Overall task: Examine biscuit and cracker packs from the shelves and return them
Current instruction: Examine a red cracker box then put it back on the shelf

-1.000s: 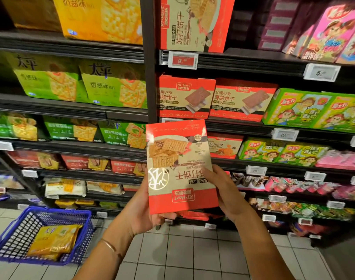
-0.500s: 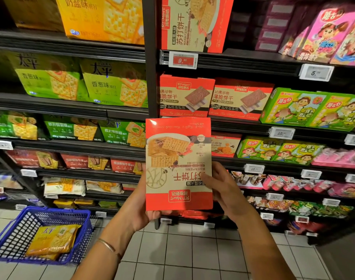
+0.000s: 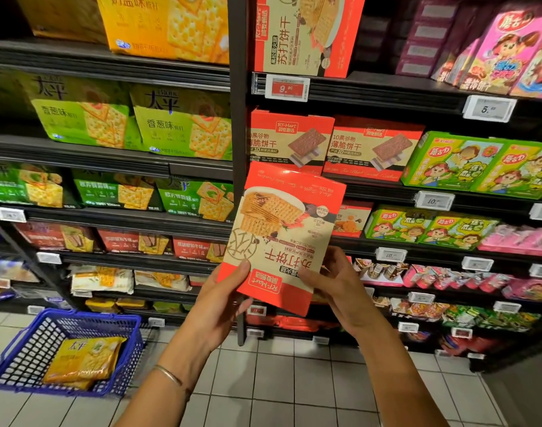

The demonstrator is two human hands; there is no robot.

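A red and beige soda cracker box [image 3: 282, 232] is held upside down in front of the shelves, tilted with its top leaning right. My left hand [image 3: 220, 303] grips its lower left edge, thumb on the front. Its lower right edge is pinched by my right hand [image 3: 334, 285], thumb across the front. A matching red box [image 3: 306, 35] stands on the upper shelf above a red price tag [image 3: 286, 87].
Green cracker packs [image 3: 183, 124] fill the left shelves, red boxes [image 3: 371, 149] and green cartoon boxes [image 3: 479, 164] the right. A dark shelf upright [image 3: 239, 118] divides the bays. On the tiled floor at lower left stands a blue basket [image 3: 14, 343] with a yellow cracker pack [image 3: 85, 359].
The box has been lifted slightly and rotated clockwise, so it now leans to the right. Both hands have kept their hold on its lower edge.
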